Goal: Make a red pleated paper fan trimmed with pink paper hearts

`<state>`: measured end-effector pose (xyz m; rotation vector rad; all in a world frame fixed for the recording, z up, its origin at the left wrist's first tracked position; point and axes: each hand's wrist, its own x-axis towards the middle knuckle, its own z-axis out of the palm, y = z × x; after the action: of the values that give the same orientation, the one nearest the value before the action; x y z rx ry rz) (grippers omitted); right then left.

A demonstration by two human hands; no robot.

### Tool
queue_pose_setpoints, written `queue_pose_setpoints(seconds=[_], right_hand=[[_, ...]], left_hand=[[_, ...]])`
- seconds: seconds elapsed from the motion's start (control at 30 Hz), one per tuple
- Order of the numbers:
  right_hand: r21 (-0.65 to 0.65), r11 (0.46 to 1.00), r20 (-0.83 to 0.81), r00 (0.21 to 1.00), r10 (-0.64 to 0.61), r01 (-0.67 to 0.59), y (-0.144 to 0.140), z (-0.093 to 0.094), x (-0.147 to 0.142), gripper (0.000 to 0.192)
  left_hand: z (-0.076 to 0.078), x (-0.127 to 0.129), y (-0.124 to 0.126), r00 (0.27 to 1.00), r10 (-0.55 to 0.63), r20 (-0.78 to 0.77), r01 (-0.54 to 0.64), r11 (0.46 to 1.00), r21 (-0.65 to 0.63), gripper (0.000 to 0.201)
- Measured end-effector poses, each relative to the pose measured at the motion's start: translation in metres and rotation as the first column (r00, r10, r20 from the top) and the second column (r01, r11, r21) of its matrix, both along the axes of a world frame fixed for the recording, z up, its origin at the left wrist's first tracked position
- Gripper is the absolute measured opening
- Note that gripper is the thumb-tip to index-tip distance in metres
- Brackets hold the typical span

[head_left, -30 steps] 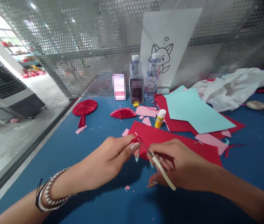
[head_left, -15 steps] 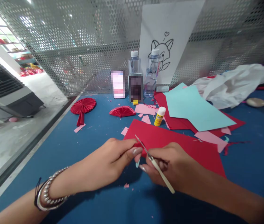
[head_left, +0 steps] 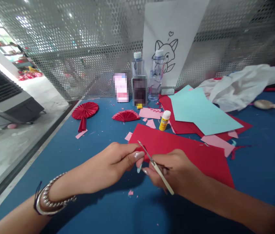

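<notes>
My left hand is closed in a pinch on a small piece of red paper, mostly hidden by the thumb and fingers. A pale blue sliver shows below these fingertips; whether it is paper or a nail I cannot tell. Pale-handled scissors, seen edge-on, are gripped in my right hand. Their thin metal blades slant up and left, close beside the pinched paper. How far the blades are apart is not visible. Behind both hands a large red sheet lies flat on the blue table.
A glue stick stands beyond the red sheet. Pleated red paper fans lie at the back left among pink scraps. Two phones and water bottles lean near the mesh wall. Light blue paper and a white bag lie right.
Both hands and the scissors have shifted slightly left in view, along with the whole scene. The scissors tilt slightly differently; both holds are unchanged.
</notes>
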<state>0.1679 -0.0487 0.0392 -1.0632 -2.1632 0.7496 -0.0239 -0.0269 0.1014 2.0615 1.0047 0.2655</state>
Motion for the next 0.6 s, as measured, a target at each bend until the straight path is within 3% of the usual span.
queue_pose_setpoints(seconds=[0.17,0.27,0.33,0.4,0.47,0.57,0.6], right_hand=[[-0.022,0.999,-0.029,0.999,-0.028,0.028,-0.001,0.001,0.0,0.03],[-0.204,0.978,-0.087,0.995,-0.054,0.035,0.001,0.004,-0.001,0.035],[-0.474,0.881,-0.153,0.984,-0.093,0.01,0.004,0.006,-0.001,0.035],[-0.69,0.719,-0.262,0.954,-0.144,-0.081,0.009,0.006,0.0,0.034],[-0.778,0.587,-0.411,0.888,-0.208,-0.222,0.014,0.007,0.001,0.036],[-0.812,0.439,-0.536,0.789,-0.301,-0.385,0.016,0.011,0.002,0.035],[-0.819,0.392,-0.546,0.779,-0.309,-0.419,0.015,0.012,0.002,0.033]], left_hand=[[0.001,0.0,0.001,1.0,-0.007,-0.012,0.007,1.0,-0.011,0.031],[0.002,0.0,0.001,1.0,-0.016,-0.003,0.016,1.0,0.002,0.031],[0.002,0.0,0.001,1.0,-0.002,-0.011,0.003,0.998,0.062,0.03],[0.0,-0.001,0.002,0.999,-0.023,-0.023,0.027,0.98,0.196,0.028],[-0.004,-0.001,0.002,0.993,-0.114,-0.039,0.119,0.886,0.447,0.023],[-0.012,0.001,-0.003,0.962,-0.238,-0.136,0.253,0.58,0.774,0.019],[-0.015,0.002,-0.006,0.95,-0.257,-0.179,0.293,0.526,0.799,0.021]])
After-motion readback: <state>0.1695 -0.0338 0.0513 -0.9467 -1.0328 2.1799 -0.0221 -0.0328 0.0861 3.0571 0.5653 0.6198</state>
